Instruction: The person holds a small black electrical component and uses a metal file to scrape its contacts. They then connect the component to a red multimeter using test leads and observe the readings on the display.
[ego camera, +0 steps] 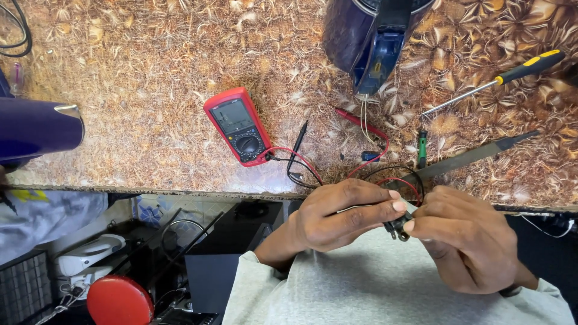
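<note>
Both hands are working close to the body, just off the near edge of the desk (150,120), probably so the small part stays steady under the eyes. Going left to right: a dark purple cylinder (36,129) is lying at the far left, partly cut off. A red multimeter (238,125) is sitting face up towards the middle, its black probe (299,141) and red probe (355,120) lying loose beside it, leads trailing towards the near edge.

Further on, the left hand (340,213) is closing its grip, thumb and forefinger pinching a thin pale wire (355,209) and pressing it towards a small black connector (397,227). The right hand (466,241) is closing its fingertips on that connector, holding it still between the two hands. Red and black wires (400,177) are looping from it up onto the desk.

Beyond the hands, a dark blue kettle (367,36) is lying at the far edge with thin wires hanging from its opened handle. Right of it a small green tester (422,147), a flat metal file (475,155) and a yellow-and-black screwdriver (500,81) are resting within reach.
</note>
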